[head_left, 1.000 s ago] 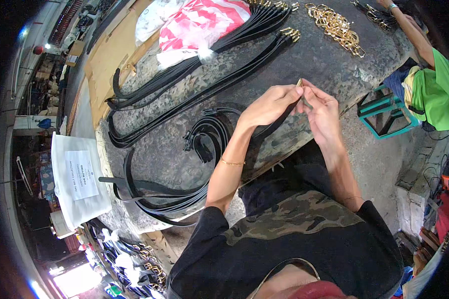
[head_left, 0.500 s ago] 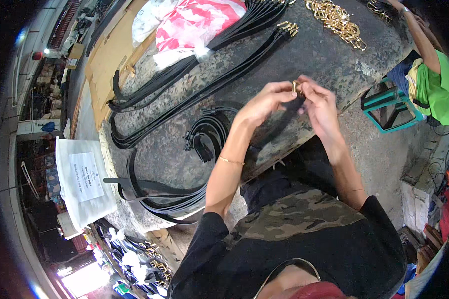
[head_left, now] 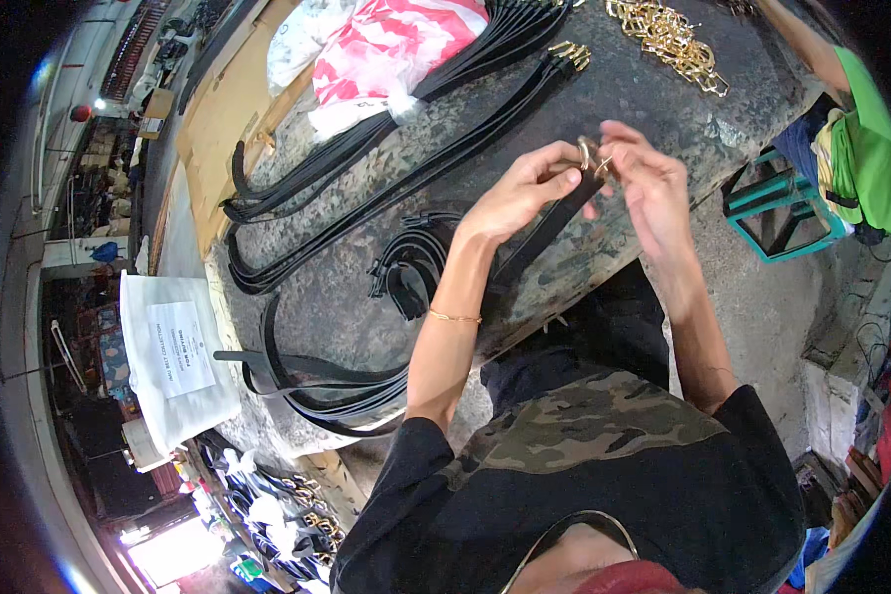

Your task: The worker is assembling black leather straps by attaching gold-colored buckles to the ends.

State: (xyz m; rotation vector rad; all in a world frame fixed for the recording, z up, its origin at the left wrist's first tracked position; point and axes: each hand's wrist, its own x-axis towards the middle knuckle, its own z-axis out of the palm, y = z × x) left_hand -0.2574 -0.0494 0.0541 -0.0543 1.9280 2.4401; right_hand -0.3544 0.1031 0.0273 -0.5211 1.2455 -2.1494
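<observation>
Shifted rightward, my right fingers (head_left: 636, 160) (grip too blurred to tell) sit beside the gold buckle (head_left: 585, 155) while my left fingers (head_left: 564, 182) pinch the black belt (head_left: 556, 220), slanting forward-right over the worktop (head_left: 663, 111).

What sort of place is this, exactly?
Probably a belt workshop: bundles of black straps lie on a worn table with a heap of gold-coloured buckles, and the left hand holds another strap.

Black shirt (head_left: 663, 495), camouflage panel (head_left: 584, 431), gold bracelet (head_left: 454, 318)
</observation>
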